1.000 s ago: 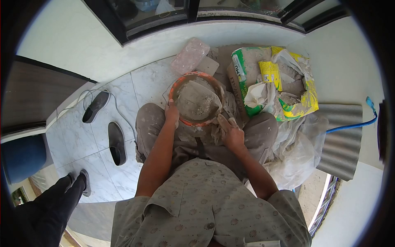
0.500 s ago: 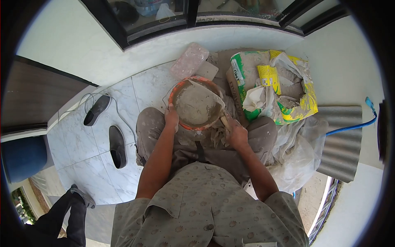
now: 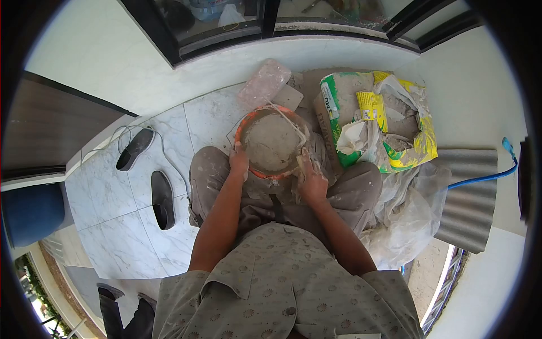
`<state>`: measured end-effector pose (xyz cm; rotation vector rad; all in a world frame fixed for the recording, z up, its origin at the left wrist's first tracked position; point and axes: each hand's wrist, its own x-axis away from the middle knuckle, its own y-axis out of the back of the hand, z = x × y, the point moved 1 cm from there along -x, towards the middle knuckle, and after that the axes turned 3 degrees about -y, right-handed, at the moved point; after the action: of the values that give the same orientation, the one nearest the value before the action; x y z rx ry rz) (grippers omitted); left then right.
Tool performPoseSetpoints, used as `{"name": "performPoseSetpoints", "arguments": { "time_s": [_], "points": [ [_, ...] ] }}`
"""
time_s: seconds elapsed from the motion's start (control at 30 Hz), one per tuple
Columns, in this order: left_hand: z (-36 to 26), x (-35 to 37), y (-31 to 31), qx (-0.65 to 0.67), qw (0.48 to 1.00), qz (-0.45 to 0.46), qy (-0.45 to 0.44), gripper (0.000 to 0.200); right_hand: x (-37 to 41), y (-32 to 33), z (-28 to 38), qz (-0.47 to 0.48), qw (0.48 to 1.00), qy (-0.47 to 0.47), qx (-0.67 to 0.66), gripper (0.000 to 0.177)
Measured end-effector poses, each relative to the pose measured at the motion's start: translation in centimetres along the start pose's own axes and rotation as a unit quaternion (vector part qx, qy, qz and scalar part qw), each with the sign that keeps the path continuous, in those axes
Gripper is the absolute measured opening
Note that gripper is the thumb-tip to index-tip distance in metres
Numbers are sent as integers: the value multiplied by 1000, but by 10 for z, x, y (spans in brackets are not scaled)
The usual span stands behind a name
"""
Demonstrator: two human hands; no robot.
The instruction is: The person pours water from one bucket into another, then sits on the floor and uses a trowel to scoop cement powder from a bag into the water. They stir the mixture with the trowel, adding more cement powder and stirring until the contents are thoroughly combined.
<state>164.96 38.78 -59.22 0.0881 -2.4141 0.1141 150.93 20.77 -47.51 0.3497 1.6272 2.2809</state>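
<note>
Between my knees stands an orange bucket of grey wet mortar. My left hand is closed on the bucket's left rim. At the right rim, my right hand grips the handle of a mortar-smeared trowel. The trowel's blade is turned nearly edge-on and slants across the bucket's upper right side, toward the far rim. Dried mortar marks the fingers of my right hand.
An opened cement bag lies to the right, near a clear plastic sheet and corrugated sheet. A pinkish block sits behind the bucket. Left are two dark shoes and a cable; another person's legs show lower left.
My right hand has shifted slightly left and turned the trowel, whose broad blade over the mortar now shows nearly edge-on. My left hand stays on the rim. The other person's legs have moved.
</note>
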Motion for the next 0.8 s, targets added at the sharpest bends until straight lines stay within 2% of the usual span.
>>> {"name": "performPoseSetpoints", "arguments": {
  "time_s": [0.1, 0.2, 0.3, 0.4, 0.5, 0.6, 0.67, 0.73, 0.8],
  "points": [
    [17, -15, 4, 3, 1000, 20, -14, 59, -10, 3, -2, 98, 994, -12, 51, 71],
    [13, -15, 6, -3, 1000, 6, -10, 59, -4, 6, 4, -10, 999, 46, -12, 74],
    [11, -5, 3, 10, 1000, 25, -15, 59, -20, 14, 1, 195, 979, -55, -18, 71],
    [9, -17, 4, -17, 999, 25, -16, 58, -14, 27, -2, 63, 996, 8, -61, 71],
    [4, -5, 8, -30, 1000, 6, -3, 54, -17, 49, -15, 1, 966, 90, -241, 67],
    [-8, 9, -1, 46, 998, 44, -1, 53, -22, 82, -37, 28, 927, -65, -368, 62],
    [4, -5, 4, 41, 998, 51, 4, 53, -29, 122, -54, 20, 868, -203, -453, 60],
    [8, -8, 5, 38, 998, 43, -16, 52, -41, 157, -80, -26, 844, -288, -452, 57],
    [3, -3, 3, 29, 999, 37, -10, 52, -58, 178, -135, -120, 906, -267, -306, 54]
  ]
}}
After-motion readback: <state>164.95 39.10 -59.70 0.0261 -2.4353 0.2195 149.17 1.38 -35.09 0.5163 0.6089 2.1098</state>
